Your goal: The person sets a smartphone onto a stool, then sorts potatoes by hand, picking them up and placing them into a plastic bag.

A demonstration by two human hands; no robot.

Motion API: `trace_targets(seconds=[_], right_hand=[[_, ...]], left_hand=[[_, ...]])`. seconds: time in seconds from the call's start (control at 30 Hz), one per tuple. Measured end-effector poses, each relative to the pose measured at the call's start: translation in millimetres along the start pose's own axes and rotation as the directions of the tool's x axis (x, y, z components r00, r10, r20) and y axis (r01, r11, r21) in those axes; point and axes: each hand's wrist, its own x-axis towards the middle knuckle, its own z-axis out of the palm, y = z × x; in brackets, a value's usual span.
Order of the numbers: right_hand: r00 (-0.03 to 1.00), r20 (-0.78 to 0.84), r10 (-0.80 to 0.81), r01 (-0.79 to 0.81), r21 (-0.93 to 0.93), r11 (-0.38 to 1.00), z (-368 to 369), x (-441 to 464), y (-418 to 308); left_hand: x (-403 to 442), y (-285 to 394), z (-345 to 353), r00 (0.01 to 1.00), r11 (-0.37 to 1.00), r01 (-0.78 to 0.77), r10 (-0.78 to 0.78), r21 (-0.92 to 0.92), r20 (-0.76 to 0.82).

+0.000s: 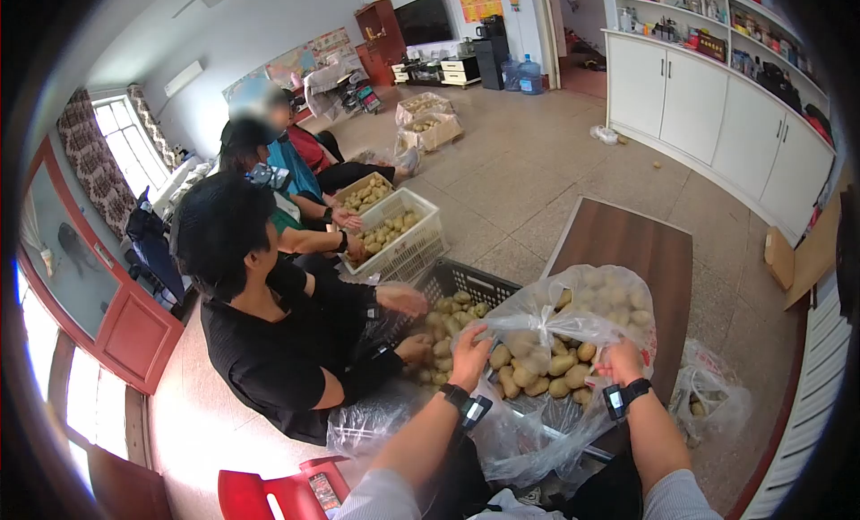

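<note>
A clear plastic bag [587, 283] of potatoes lies in front of me on a dark wooden table, its film bunched white near the middle. Below the bunched film, potatoes [560, 366] show through the opening. My left hand [469, 357] is at the bag's left edge, fingers curled on the film. On the other side, my right hand [620, 362] pinches the bag's edge with bent fingers. Loose film hangs toward my lap. Just left of my left hand is a black crate [461, 276] holding potatoes.
A person in black [269, 341] sits at my left, hands over the black crate. Beyond are other seated people, a white crate [421, 238] and cardboard boxes [433, 137] of potatoes. The brown tabletop [618, 229] extends ahead. Another plastic bag [717, 386] is at right; a red stool [282, 498] stands lower left.
</note>
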Motion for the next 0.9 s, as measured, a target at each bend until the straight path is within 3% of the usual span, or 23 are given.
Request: trace_targets(seconds=[0.03, 0.1, 0.13, 0.17, 0.23, 0.27, 0.33, 0.37, 0.43, 0.47, 0.53, 0.67, 0.73, 0.77, 0.83, 0.9], right_hand=[[1.000, -0.005, 0.002, -0.002, 0.007, 1.000, -4, 11, 4], [0.997, -0.056, -0.048, 0.066, 0.385, 0.920, -7, 37, 12], [0.997, -0.054, -0.050, 0.067, 0.387, 0.920, -7, 39, 14], [0.962, -0.202, -0.181, 0.223, 0.208, 0.952, -5, 32, 4], [0.784, -0.402, -0.473, 0.420, -0.216, 0.881, -5, 19, -12], [0.786, -0.402, -0.470, 0.416, -0.218, 0.883, -8, 21, -11], [0.518, -0.442, -0.732, 0.488, -0.550, 0.678, -10, 27, -14], [0.521, -0.443, -0.730, 0.486, -0.549, 0.680, -12, 23, -18], [0.598, -0.339, -0.727, 0.278, -0.762, 0.584, -19, 9, -29], [0.599, -0.341, -0.724, 0.276, -0.761, 0.587, -21, 11, -27], [0.503, -0.281, -0.818, 0.292, -0.835, 0.467, -30, 19, -21], [0.468, -0.226, -0.854, 0.283, -0.878, 0.387, -42, 34, -6], [0.372, -0.141, -0.917, 0.351, -0.894, 0.279, -45, 38, -2], [0.378, -0.140, -0.915, 0.349, -0.894, 0.281, -47, 40, 2], [0.666, -0.012, -0.746, 0.349, -0.879, 0.325, -48, 45, 9], [0.731, -0.029, -0.682, 0.317, -0.870, 0.377, -44, 49, 16]], left_hand=[[0, 1, 2, 1.000, 0.999, 0.006, -0.005, -0.034, 0.024], [-2, -3, 3, 0.999, 0.998, 0.015, -0.012, -0.066, 0.042], [-2, -5, 6, 0.998, 0.998, 0.017, -0.014, -0.059, 0.053], [0, -4, 7, 0.998, 0.998, 0.014, -0.011, -0.054, 0.062], [1, 1, 6, 0.996, 0.997, 0.058, -0.054, -0.058, 0.068], [1, -1, 7, 0.991, 0.992, 0.108, -0.104, -0.061, 0.079], [2, -1, 7, 0.991, 0.986, 0.112, -0.102, -0.126, 0.082], [2, -3, 5, 0.992, 0.975, 0.115, -0.101, -0.189, 0.082], [6, -8, 2, 0.990, 0.974, 0.129, -0.116, -0.185, 0.080], [7, -8, 1, 0.989, 0.973, 0.140, -0.128, -0.186, 0.077], [11, -10, 0, 0.984, 0.968, 0.172, -0.159, -0.185, 0.085], [21, -21, -3, 0.972, 0.957, 0.224, -0.206, -0.187, 0.109], [22, -23, -3, 0.974, 0.960, 0.218, -0.202, -0.178, 0.104], [22, -24, -3, 0.977, 0.963, 0.207, -0.192, -0.173, 0.098], [22, -25, -2, 0.974, 0.962, 0.220, -0.208, -0.164, 0.087], [24, -31, -3, 0.970, 0.959, 0.237, -0.227, -0.153, 0.082]])
